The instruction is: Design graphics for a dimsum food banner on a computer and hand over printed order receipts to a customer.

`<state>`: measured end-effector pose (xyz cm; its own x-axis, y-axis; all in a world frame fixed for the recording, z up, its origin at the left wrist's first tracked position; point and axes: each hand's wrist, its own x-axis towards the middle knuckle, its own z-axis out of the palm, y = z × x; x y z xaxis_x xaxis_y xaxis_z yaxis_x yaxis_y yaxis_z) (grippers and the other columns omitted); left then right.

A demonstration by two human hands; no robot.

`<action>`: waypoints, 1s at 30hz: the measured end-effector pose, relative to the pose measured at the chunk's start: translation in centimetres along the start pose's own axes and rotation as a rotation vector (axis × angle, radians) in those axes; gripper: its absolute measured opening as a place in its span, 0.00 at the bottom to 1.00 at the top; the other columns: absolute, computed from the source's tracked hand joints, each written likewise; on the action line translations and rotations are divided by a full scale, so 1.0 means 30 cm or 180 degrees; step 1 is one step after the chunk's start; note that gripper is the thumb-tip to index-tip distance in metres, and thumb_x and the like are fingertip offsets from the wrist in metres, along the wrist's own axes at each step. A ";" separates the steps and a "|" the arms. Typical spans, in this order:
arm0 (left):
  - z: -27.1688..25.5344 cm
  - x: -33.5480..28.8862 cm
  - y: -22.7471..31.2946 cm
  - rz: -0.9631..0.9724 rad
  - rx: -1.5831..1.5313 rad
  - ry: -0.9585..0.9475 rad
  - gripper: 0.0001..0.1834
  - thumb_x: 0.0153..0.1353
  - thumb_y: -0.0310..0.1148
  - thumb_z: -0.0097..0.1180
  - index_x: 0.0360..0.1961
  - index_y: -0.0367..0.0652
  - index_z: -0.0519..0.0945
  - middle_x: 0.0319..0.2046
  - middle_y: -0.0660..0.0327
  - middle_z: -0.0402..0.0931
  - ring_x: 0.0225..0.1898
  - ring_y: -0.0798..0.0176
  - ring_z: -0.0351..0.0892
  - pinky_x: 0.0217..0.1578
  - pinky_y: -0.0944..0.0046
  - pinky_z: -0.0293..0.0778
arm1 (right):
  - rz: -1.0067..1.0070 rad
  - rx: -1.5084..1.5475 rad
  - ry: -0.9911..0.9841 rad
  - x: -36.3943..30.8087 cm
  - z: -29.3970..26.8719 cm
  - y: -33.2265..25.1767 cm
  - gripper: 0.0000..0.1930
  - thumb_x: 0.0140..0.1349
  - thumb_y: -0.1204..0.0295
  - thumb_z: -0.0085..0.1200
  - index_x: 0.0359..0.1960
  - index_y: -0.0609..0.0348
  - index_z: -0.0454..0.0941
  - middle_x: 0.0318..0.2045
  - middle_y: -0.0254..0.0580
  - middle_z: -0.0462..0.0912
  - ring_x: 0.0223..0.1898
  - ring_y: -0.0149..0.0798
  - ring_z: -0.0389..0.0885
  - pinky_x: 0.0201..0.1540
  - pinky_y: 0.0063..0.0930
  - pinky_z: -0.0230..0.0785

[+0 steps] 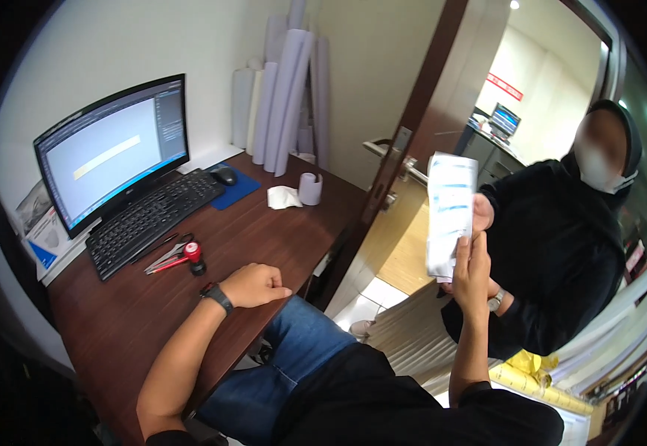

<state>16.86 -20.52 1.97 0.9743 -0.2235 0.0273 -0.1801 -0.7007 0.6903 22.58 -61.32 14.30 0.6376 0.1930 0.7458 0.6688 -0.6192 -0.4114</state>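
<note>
My right hand (471,271) is raised at the right, its fingers closed on the lower edge of some white printed papers (451,212) with blue bands. Another person in black, wearing a face mask and a wristwatch, faces me; that person's hand (483,213) touches the papers' right edge. My left hand (254,285) rests in a loose fist on the front edge of the dark wooden desk (126,316), with nothing visible in it. On that wrist is a black watch (219,298). Close by lie a red-topped stamp (194,256), scissors (169,256) and a red pen (166,265).
A monitor (115,149), black keyboard (152,219) and mouse (224,175) on a blue pad (236,195) stand on the desk. Behind are tall paper rolls (286,104), with crumpled white paper (284,197) nearer. An open door (431,82) stands between desk and person.
</note>
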 end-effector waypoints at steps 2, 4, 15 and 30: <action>-0.002 0.014 0.012 0.0185 0.0018 -0.0037 0.22 0.62 0.52 0.67 0.33 0.40 0.87 0.32 0.51 0.87 0.37 0.50 0.88 0.41 0.54 0.80 | -0.0018 -0.0229 -0.0270 -0.032 0.039 -0.011 0.13 0.82 0.67 0.39 0.53 0.67 0.69 0.43 0.56 0.85 0.43 0.51 0.84 0.47 0.38 0.74; 0.001 0.014 0.007 0.0205 0.0033 -0.0014 0.23 0.63 0.52 0.67 0.34 0.39 0.86 0.31 0.51 0.87 0.35 0.52 0.87 0.39 0.55 0.80 | 0.0459 -0.0161 -0.0662 -0.066 0.083 -0.029 0.13 0.82 0.66 0.40 0.44 0.65 0.67 0.29 0.54 0.83 0.27 0.46 0.85 0.32 0.35 0.76; 0.003 0.004 0.010 0.0179 0.0133 -0.0024 0.23 0.64 0.52 0.66 0.35 0.38 0.86 0.31 0.49 0.86 0.34 0.51 0.87 0.38 0.54 0.79 | 0.0920 0.1521 0.0001 -0.063 0.140 0.109 0.14 0.81 0.67 0.41 0.37 0.63 0.72 0.22 0.31 0.76 0.20 0.24 0.77 0.23 0.19 0.71; -0.011 -0.005 0.003 0.0298 0.0102 0.0036 0.22 0.65 0.50 0.65 0.33 0.38 0.84 0.29 0.50 0.86 0.32 0.49 0.86 0.36 0.52 0.79 | 0.0486 0.2249 0.0634 -0.059 0.354 -0.013 0.17 0.82 0.67 0.40 0.29 0.54 0.65 0.16 0.30 0.68 0.14 0.22 0.63 0.16 0.17 0.58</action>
<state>16.74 -20.32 2.26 0.9544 -0.2816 0.0988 -0.2745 -0.6984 0.6610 25.24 -53.32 7.56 0.7065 -0.0389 0.7066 0.7076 0.0210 -0.7063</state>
